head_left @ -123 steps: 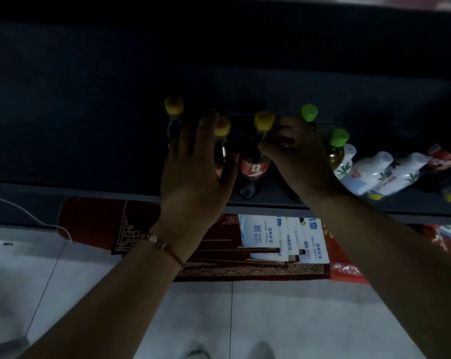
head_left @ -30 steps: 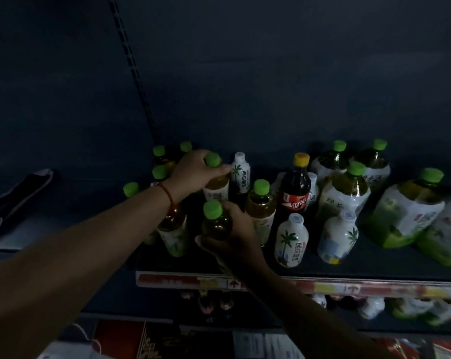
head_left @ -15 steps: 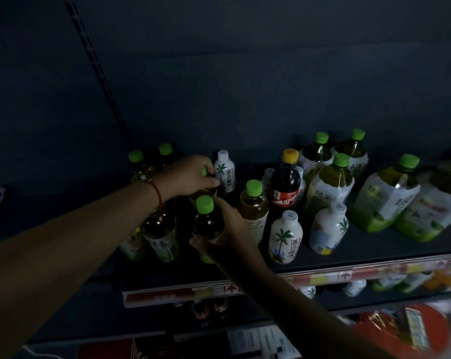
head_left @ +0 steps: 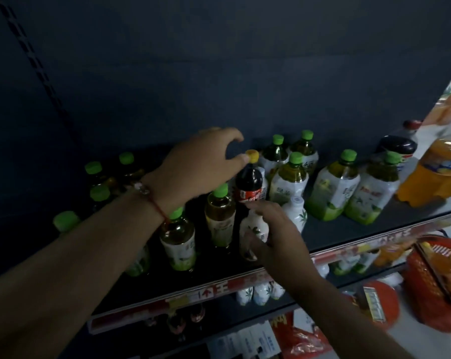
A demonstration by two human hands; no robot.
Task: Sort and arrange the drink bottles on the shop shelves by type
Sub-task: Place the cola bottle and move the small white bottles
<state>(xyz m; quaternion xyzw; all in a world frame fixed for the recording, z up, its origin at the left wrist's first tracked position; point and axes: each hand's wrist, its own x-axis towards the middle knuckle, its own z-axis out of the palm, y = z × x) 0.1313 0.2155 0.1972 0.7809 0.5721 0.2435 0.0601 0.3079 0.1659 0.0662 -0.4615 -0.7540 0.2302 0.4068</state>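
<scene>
while the left hand (head_left: pixel 198 167) curls loosely, thumb tip touching the cola bottle (head_left: pixel 249 182) cap, the right hand (head_left: pixel 273 234) wraps its fingers round a white palm-print bottle (head_left: pixel 253 229) near the shelf (head_left: pixel 348 234) edge.

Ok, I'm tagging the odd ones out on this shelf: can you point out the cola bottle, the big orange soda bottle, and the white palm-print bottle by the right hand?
cola bottle (head_left: pixel 248 180), head view, dark shoulder.
orange soda bottle (head_left: pixel 438 174), head view, orange body.
white palm-print bottle (head_left: pixel 253 229), head view, upper body.

Two bare forearms, no sleeves; thin red cord bracelet (head_left: pixel 152 200) with pale bead on left wrist.
</scene>
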